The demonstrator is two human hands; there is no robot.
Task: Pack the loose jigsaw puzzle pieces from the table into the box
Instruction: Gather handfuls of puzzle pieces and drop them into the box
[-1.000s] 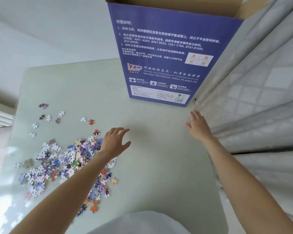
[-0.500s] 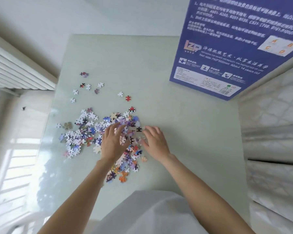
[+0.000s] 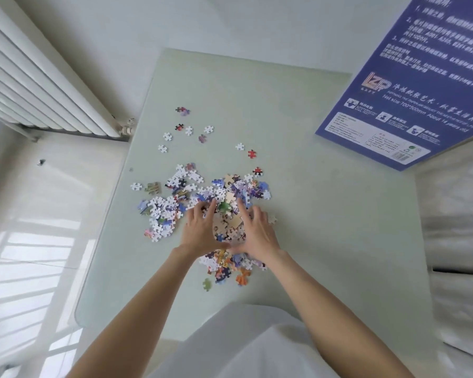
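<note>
Biggest risk here is a sloppy scoop — squeeze the puzzle pieces [image 3: 202, 197] too loosely and some dribble out on the way to the box [image 3: 410, 99], standing well apart at the surface's [image 3: 325, 214] far right. Left hand [image 3: 202, 230] and right hand [image 3: 257, 231] lie spread, fingers apart, cupped round the pile's middle, thumbs nearly meeting — nothing lifted yet.

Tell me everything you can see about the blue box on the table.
The blue box stands at the table's far right corner, cut off by the frame's top and right edges. Its visible face looks like printed cardboard: white Chinese text, an orange LZP logo, icons and a barcode panel near the bottom. It looks tilted in this wide view. Neither hand touches it; the puzzle pieces lie apart from it.
</note>
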